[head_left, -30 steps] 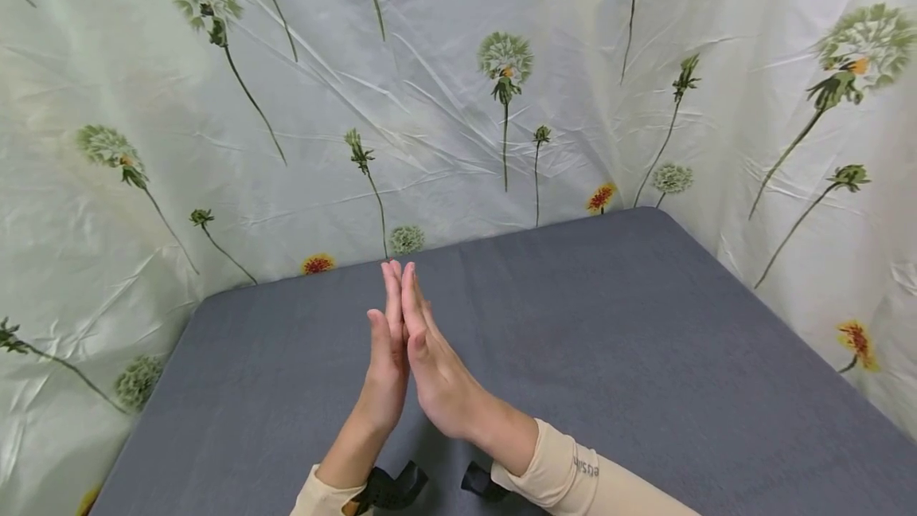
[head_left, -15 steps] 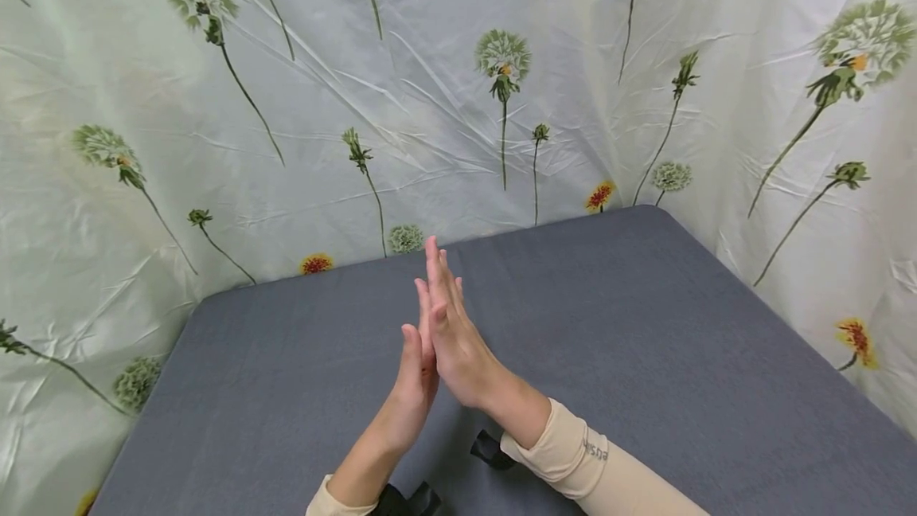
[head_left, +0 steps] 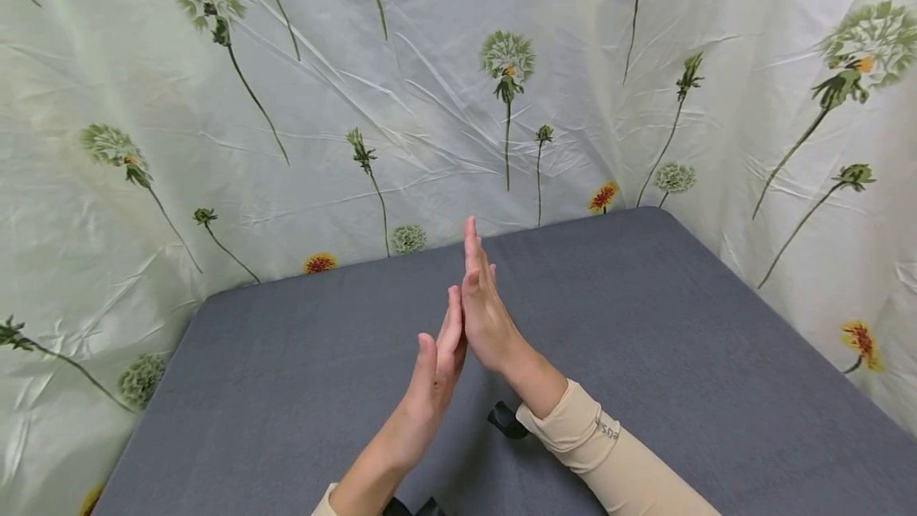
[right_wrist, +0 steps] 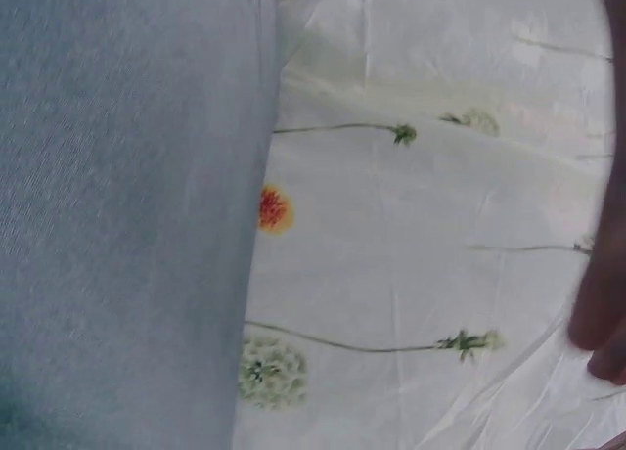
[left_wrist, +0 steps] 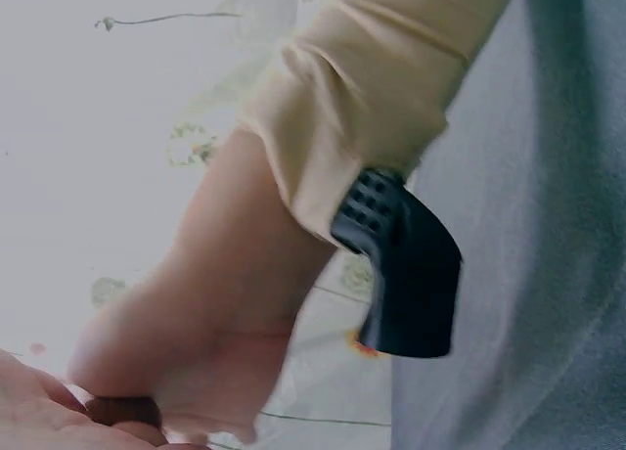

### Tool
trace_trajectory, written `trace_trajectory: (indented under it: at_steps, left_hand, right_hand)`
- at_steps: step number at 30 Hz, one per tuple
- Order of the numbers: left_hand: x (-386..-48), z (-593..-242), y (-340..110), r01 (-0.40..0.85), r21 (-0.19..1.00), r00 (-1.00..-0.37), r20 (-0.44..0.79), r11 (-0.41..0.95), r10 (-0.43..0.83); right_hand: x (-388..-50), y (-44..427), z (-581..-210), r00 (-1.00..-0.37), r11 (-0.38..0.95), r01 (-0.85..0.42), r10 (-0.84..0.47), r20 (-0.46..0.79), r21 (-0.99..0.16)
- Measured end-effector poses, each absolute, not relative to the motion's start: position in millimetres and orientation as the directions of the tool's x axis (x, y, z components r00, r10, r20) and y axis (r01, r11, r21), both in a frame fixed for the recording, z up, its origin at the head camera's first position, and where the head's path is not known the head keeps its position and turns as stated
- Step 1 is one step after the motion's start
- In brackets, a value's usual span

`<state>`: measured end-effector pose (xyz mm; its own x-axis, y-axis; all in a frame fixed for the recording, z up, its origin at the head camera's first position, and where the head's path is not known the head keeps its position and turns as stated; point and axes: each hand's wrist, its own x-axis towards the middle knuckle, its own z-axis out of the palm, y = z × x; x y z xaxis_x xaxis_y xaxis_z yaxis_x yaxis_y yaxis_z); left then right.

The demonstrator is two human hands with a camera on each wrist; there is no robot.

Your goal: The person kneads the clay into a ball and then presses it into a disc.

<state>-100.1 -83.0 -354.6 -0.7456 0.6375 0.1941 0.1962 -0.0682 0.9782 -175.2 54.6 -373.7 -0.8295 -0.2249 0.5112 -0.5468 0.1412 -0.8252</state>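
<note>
In the head view my left hand and right hand stand upright, palms facing, with straight fingers. The left fingertips touch the heel of the right palm, and the right hand reaches higher. Nothing shows between them in that view. From the left wrist, the right hand comes down out of a beige sleeve with a black wrist-camera mount beneath it. Part of my left palm fills the lower left corner. Dark, blurred fingers show at the right edge of the right wrist view.
Below the hands lies a grey padded surface with rounded far corners. A white curtain printed with dandelions hangs behind it and along its sides. Another black mount sits at the right wrist.
Both hands have moved to the right. The right hand has slid upward along the left, so the fingertips, level at first, now stand well apart in height.
</note>
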Motion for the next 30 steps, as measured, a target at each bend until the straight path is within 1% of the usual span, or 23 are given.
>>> trace_trajectory:
  at_steps: [4, 10, 14, 19, 25, 30]
  left_hand:
    - [-98, -352, -84, 0.244, 0.963, -0.730, 0.258, -0.111, 0.633]
    - [-97, -351, -87, 0.287, 0.949, -0.761, 0.308, -0.129, 0.572]
    - [-100, -352, -90, 0.328, 0.939, -0.798, 0.336, -0.107, 0.501]
    - [-103, -352, -95, 0.374, 0.924, -0.836, 0.372, -0.078, 0.403]
    - [-109, -351, -101, 0.423, 0.902, -0.840, 0.425, -0.084, 0.339]
    - [-112, -350, -104, 0.432, 0.900, -0.849, 0.428, -0.059, 0.309]
  right_hand:
    - [-179, 55, -377, -0.842, 0.121, -0.524, -0.224, 0.491, -0.843]
    - [-174, 47, -381, -0.840, 0.109, -0.513, -0.269, 0.472, -0.851]
    - [-166, 40, -382, -0.830, 0.119, -0.516, -0.315, 0.460, -0.848]
    - [-154, 29, -385, -0.802, 0.127, -0.531, -0.395, 0.448, -0.838]
    - [-141, 19, -386, -0.775, 0.073, -0.507, -0.475, 0.417, -0.859]
    - [-134, 15, -385, -0.763, 0.023, -0.477, -0.507, 0.401, -0.879]
